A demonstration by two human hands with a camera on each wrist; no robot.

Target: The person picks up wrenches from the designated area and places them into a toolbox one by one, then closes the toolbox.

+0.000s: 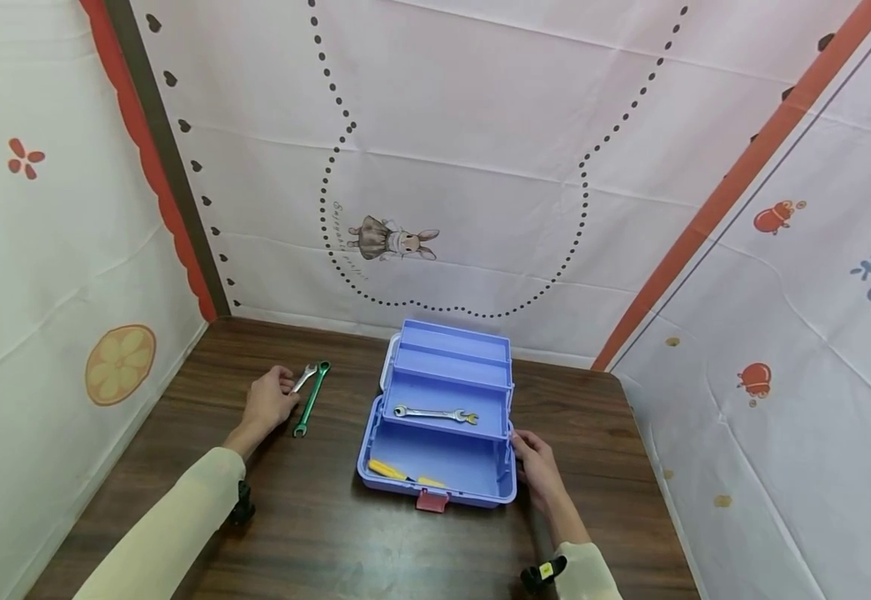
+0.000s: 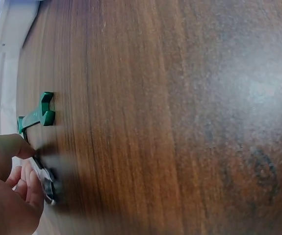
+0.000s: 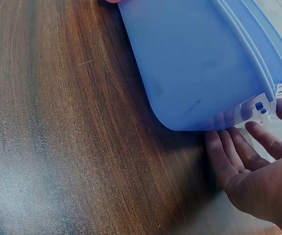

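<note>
My left hand (image 1: 272, 396) pinches a silver wrench (image 1: 303, 377) between thumb and fingers at the table's left. Part of that wrench (image 2: 47, 188) is hidden by the fingers. Right beside it lies a green wrench (image 1: 311, 404), a ratchet ring at its far end and an open jaw at the near one. My right hand (image 1: 538, 468) rests against the right side of a blue toolbox (image 1: 443, 464), fingers loosely extended along its wall (image 3: 190, 73) and thumb near the rim.
The toolbox stands unfolded, with stepped trays (image 1: 450, 354) rising toward the back. A silver wrench (image 1: 435, 413) lies in the lower tray, and a yellow-handled tool (image 1: 387, 470) in the bottom compartment. A red latch (image 1: 432, 501) hangs in front. Printed cloth walls (image 1: 473, 167) border the wooden table (image 1: 315, 517).
</note>
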